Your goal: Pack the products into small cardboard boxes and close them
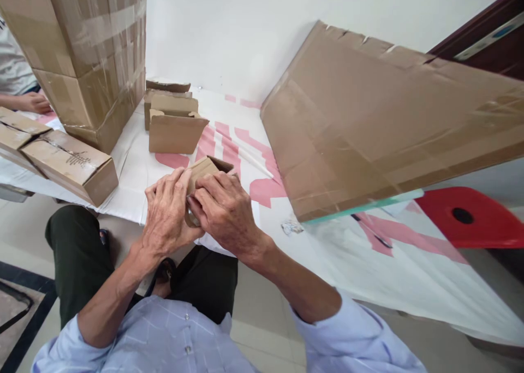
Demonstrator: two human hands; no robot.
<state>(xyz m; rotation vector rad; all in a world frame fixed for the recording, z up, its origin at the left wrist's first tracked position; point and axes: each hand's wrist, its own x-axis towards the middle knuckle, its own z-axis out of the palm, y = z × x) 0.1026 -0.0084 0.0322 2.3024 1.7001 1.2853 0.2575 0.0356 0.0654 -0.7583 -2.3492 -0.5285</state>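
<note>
A small brown cardboard box point(202, 168) is between my two hands at the table's front edge. My left hand point(166, 212) is wrapped round its left side. Bent over its right side and near end, the fingers of my right hand point(225, 206) press against the cardboard. A dark opening shows at the box's far right corner. Much of the box is hidden behind my fingers. Just beyond it on the table stand several open cardboard boxes point(178, 132) with raised flaps.
Closed, printed boxes point(71, 160) lie at the left, before a tall taped carton stack point(96, 83). A large cardboard sheet point(368, 127) leans at the right, near a red stool point(470, 214). Another person's hand point(35, 102) shows at far left. White cloth point(327, 258) covers the table.
</note>
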